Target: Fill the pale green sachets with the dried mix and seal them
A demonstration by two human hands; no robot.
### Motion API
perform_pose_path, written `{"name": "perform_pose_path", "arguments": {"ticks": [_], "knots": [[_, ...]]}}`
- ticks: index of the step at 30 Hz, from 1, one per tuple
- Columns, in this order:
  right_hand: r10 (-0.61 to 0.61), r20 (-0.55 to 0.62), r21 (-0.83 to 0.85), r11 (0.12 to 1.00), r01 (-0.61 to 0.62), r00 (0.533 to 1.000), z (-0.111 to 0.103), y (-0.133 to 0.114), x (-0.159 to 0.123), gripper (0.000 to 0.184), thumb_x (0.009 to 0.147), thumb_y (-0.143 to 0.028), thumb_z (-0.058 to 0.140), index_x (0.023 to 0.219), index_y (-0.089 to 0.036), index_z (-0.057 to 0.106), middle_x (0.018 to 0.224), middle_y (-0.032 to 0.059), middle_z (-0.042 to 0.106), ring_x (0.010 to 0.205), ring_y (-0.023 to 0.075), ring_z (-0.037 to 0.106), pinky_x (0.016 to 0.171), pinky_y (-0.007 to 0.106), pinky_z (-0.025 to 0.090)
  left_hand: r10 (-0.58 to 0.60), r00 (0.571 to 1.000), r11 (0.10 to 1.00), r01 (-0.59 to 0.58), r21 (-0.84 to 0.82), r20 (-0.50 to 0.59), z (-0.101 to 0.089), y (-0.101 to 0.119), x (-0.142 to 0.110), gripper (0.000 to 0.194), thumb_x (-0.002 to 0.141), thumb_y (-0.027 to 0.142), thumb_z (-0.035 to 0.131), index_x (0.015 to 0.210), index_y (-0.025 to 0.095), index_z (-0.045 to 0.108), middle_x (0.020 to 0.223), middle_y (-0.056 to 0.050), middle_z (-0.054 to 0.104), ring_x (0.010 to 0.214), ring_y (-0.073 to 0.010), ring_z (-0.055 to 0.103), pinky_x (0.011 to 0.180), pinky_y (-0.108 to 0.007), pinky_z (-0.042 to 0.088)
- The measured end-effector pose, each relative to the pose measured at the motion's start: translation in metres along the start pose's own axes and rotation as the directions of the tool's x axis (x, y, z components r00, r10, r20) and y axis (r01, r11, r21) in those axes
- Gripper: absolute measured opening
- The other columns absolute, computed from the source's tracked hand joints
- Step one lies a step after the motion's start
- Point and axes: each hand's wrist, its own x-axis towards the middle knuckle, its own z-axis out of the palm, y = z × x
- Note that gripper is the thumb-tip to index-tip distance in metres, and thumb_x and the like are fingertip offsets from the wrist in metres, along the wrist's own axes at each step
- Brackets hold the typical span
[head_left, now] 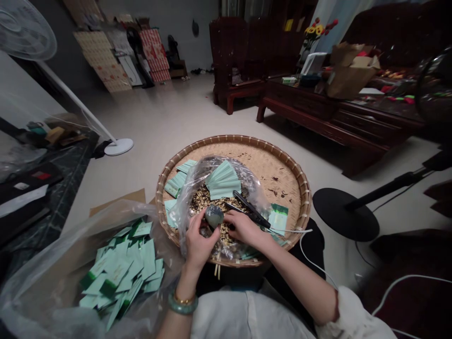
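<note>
Grips grey object (214, 216) in left fingers (199, 220); cannot tell closure of right fingers (236, 219); seems done with eight-o'clock packets (125, 269), not twelve-o'clock stack (223, 181).

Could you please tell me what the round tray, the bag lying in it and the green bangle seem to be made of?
Round tray: matt bamboo or similar cane, judging by tan weave and bound rim.
Bag: thin clear plastic, shown by glossy creases.
Green bangle: smooth, possibly jade by its greyish green; glass could look alike.
</note>
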Motion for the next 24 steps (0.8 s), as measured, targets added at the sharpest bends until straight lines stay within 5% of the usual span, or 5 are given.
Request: {"name": "perform_pose_path", "arguments": {"ticks": [10,15,19,21,24], "knots": [[0.174,-0.171,0.438,0.895,-0.083,0.970,-0.017,0.012,-0.004,0.024,0.066,-0.015,0.068,0.089,-0.018,0.070,0.085,0.0013,0.070,0.078,0.0172,0.063,0.075,0.028,0.047,0.015,1.000,1.000,-0.016,0.015,0.022,0.000,-0.002,0.000,0.052,0.071,0.025,0.067,0.122,0.018,0.055,0.109,-0.010,0.063,0.078,-0.0171,0.064,0.071,-0.032,0.056],[0.327,-0.014,0.826,0.536,-0.173,0.945,-0.024,0.004,-0.006,0.034,0.064,-0.030,0.075,0.094,-0.018,0.066,0.083,-0.0002,0.067,0.070,0.0123,0.061,0.063,0.023,0.047,0.029,0.999,1.000,-0.030,0.003,0.027,0.001,-0.001,0.002,0.052,0.071,0.024,0.067,0.121,0.019,0.056,0.109,-0.009,0.063,0.083,-0.0191,0.065,0.070,-0.031,0.056],[0.399,0.119,0.938,0.256,-0.236,0.909,-0.024,0.000,-0.006,0.044,0.058,-0.035,0.080,0.097,-0.021,0.063,0.087,-0.0004,0.067,0.075,0.0125,0.063,0.067,0.024,0.049,0.035,0.998,0.999,-0.035,0.002,0.042,-0.001,-0.001,0.003,0.052,0.071,0.021,0.066,0.121,0.019,0.055,0.110,-0.009,0.063,0.086,-0.0194,0.064,0.070,-0.031,0.056],[0.411,0.062,0.928,0.312,-0.204,0.910,-0.031,-0.003,-0.006,0.044,0.057,-0.035,0.081,0.095,-0.020,0.064,0.086,-0.0004,0.067,0.073,0.0120,0.063,0.066,0.024,0.049,0.043,0.997,0.999,-0.044,0.005,0.061,-0.001,0.001,0.003,0.051,0.071,0.020,0.066,0.121,0.019,0.055,0.111,-0.009,0.062,0.090,-0.0204,0.063,0.071,-0.031,0.056],[0.342,-0.067,0.838,0.529,-0.133,0.937,-0.053,-0.012,-0.007,0.038,0.061,-0.032,0.079,0.094,-0.018,0.065,0.084,0.0005,0.067,0.070,0.0121,0.061,0.064,0.025,0.049,0.073,0.993,0.996,-0.077,0.037,0.089,-0.001,0.004,0.005,0.049,0.071,0.018,0.065,0.120,0.019,0.055,0.110,-0.009,0.063,0.097,-0.0225,0.060,0.076,-0.034,0.055]]}}
